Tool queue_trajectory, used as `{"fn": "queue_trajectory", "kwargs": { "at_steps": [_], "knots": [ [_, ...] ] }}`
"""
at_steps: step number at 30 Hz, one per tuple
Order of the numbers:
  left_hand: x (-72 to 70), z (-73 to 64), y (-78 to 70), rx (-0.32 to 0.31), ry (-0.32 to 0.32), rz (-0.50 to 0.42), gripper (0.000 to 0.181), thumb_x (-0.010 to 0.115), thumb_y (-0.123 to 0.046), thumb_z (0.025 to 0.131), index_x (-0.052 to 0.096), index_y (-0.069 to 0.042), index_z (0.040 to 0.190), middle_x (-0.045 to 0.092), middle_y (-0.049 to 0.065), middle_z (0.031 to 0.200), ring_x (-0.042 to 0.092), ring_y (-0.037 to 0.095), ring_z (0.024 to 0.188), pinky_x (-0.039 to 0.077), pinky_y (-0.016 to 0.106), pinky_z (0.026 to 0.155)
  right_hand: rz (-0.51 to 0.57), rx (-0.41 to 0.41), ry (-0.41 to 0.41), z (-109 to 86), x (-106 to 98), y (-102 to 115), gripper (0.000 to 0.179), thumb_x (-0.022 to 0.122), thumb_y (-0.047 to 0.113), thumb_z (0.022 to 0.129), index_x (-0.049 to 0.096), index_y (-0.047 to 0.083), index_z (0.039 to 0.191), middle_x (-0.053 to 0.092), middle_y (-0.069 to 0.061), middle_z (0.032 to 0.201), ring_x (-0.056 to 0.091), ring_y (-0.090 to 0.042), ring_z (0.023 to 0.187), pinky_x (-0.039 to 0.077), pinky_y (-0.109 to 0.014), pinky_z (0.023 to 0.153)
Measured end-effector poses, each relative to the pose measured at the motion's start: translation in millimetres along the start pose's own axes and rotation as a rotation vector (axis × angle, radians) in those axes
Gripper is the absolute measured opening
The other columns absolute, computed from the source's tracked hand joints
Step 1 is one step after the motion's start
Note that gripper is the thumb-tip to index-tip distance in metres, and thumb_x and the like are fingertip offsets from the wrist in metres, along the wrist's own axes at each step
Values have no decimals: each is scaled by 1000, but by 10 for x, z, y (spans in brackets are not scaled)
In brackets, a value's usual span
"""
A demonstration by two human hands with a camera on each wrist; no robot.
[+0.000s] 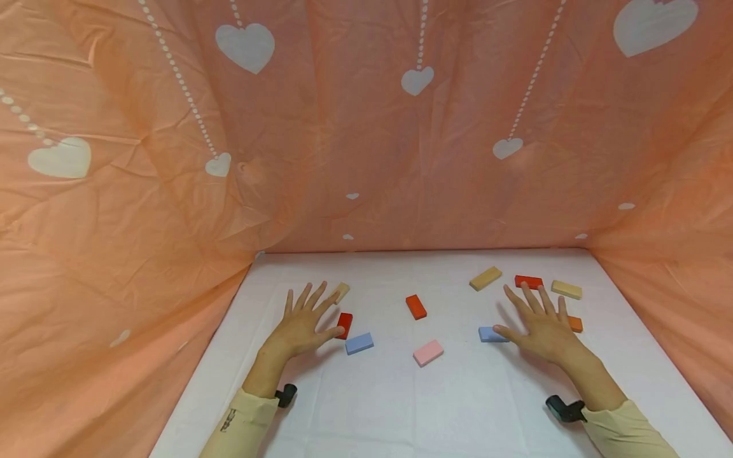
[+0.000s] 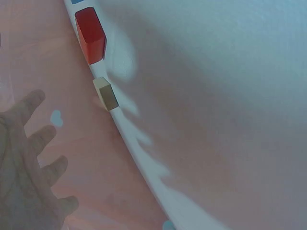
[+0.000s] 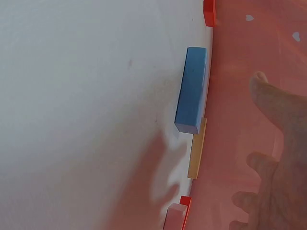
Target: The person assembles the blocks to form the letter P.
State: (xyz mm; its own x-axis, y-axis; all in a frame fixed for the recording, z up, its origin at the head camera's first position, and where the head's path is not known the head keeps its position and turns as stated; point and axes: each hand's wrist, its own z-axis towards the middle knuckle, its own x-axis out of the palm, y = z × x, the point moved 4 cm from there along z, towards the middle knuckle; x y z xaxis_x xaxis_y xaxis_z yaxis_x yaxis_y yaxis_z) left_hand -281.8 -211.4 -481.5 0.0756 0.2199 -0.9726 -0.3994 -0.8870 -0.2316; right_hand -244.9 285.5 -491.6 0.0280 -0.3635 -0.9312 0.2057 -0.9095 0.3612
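Holds left hand (image 1: pixel 294 332) and right hand (image 1: pixel 544 332) wide and empty over scattered, multicoloured, rectangular, wooden-looking blocks (image 1: pixel 416 306), seemingly with everything left to do.

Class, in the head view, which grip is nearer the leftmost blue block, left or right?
Left. The person's left grip is just to the left of the blue block; the right grip is far to its right, beyond the pink block.

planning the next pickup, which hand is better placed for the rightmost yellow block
Right hand, probably: it's empty and close to the yellow block; the left hand is across the table.
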Motion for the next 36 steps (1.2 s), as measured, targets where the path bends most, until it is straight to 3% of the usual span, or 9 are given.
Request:
{"fn": "queue_trajectory", "kwargs": {
  "at_steps": [16,24,30,36],
  "knots": [
    [35,-13,-104,79,9,7,83,61,-64,100,38,-22,168,20,16,178,12,48,163,-2,75,126,14,-43,-12,-17,31,139,97,69,63,97,27,17,171,14,-29,175,7,-61,158,-10,-78,122],
    [57,-1,-149,169,11,-36,80,65,-59,100,41,-21,167,20,16,178,17,47,163,6,72,128,55,-89,-20,5,116,312,98,75,60,94,32,14,169,19,-28,175,9,-58,159,-7,-77,124],
    [65,45,-187,252,33,-89,75,74,-42,100,44,-19,165,23,18,177,23,43,162,13,67,130,86,-126,-34,-20,176,490,99,80,58,91,38,11,167,26,-28,173,16,-57,158,2,-77,124],
    [55,65,-221,274,91,-116,74,80,-18,96,47,-17,163,33,22,171,27,44,160,14,65,130,94,-164,-56,-62,262,660,98,83,54,89,41,8,165,34,-28,169,26,-56,155,12,-76,124]
  ]
}}
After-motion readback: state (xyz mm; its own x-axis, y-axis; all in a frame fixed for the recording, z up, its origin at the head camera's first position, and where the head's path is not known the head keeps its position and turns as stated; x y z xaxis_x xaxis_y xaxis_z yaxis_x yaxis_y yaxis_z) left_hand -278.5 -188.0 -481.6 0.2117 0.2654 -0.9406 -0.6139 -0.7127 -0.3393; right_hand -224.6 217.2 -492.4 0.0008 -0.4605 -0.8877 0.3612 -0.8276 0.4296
